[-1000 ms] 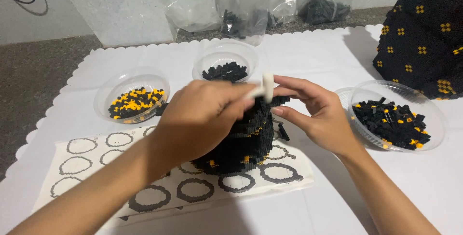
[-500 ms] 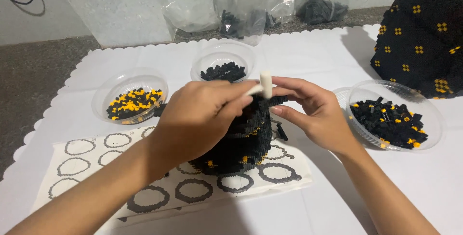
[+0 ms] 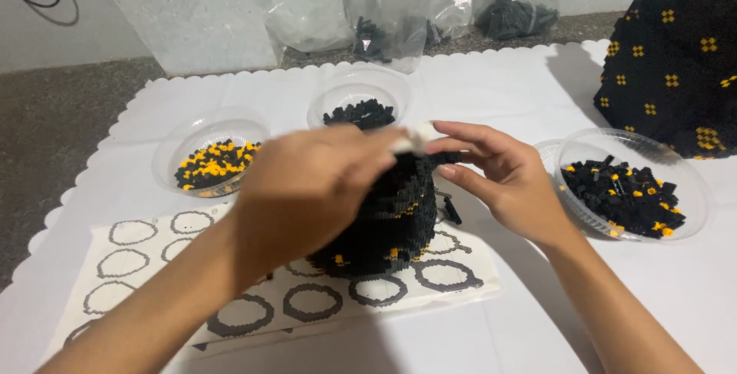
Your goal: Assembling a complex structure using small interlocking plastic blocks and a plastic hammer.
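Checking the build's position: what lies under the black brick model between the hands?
The black brick model stands on a white sheet printed with ring patterns. The rings directly beneath it are covered.

A studded, matt black plastic brick model [image 3: 391, 220] is seen beneath the left hand [image 3: 307, 190]. Under it, a matt paper sheet [image 3: 307, 305] is laid. Right of the right hand [image 3: 507, 182], a glossy clear plastic bowl [image 3: 683, 182] is seen.

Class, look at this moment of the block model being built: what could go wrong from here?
1. The left hand presses a small white tool onto the black block model; a slip might knock pieces loose.
2. The right hand sits close to the bowl of black blocks and could tip it.
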